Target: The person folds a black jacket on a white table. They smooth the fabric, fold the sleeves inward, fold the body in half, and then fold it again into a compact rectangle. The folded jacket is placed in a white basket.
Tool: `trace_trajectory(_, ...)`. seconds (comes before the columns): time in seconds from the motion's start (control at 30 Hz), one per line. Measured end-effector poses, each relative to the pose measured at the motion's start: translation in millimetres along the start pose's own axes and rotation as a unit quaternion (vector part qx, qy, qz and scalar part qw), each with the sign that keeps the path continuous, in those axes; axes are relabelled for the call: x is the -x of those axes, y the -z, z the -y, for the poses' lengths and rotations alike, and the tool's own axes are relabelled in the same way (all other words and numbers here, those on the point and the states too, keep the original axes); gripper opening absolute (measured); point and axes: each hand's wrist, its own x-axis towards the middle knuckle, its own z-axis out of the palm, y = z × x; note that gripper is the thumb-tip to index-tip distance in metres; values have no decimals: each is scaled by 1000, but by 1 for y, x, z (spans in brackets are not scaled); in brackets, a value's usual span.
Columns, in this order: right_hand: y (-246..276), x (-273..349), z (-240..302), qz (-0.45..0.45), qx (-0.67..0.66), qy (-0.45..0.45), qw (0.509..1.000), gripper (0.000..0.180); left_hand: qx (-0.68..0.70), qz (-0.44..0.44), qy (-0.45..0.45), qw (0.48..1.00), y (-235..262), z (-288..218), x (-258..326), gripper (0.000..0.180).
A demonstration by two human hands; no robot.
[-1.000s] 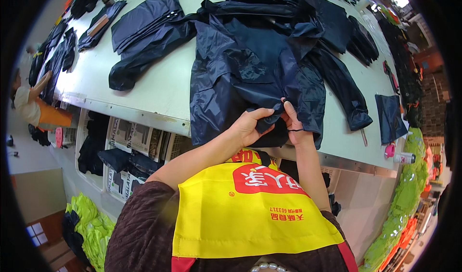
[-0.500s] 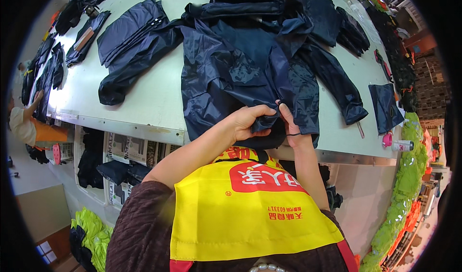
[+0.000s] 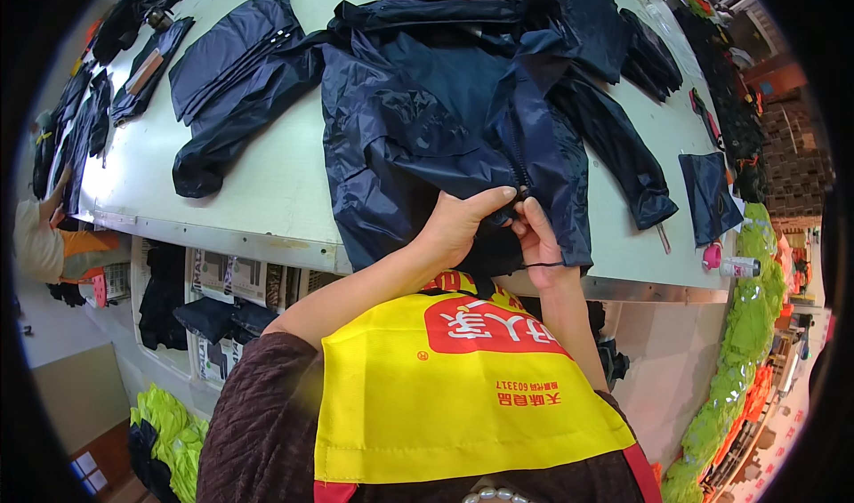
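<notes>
A long pale table (image 3: 267,174) with a metal front edge, shelves (image 3: 222,298) of stacked dark fabric beneath it, and bright green bundles (image 3: 738,361) along the right floor.

A small navy pouch (image 3: 709,196) lies beside a pink-capped bottle (image 3: 731,265).

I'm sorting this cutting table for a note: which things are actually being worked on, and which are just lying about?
In hand:
- dark blue jacket, hem at the table edge
- left hand and right hand, both pinching the hem by the zip

Lying about:
- folded dark pieces
- small dark pouch
- pink-capped bottle
- table
</notes>
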Motion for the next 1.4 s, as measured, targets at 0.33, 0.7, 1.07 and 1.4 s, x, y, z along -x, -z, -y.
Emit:
trace_trajectory(0.33,5,-4,-6,-50,26,-14,998,17,-19,-9,-15,1000,1,9,-4,6)
trace_trajectory(0.7,0,-5,-13,-97,6,56,994,22,-201,21,-66,977,10,12,-3,18)
trace_trajectory(1.07,21,14,-12,-1,390,136,911,13,-164,45,12,985,26,11,0,15)
trace_trajectory(1.4,-56,49,74,158,746,349,545,13,-338,10,-23,941,19,0,16,18)
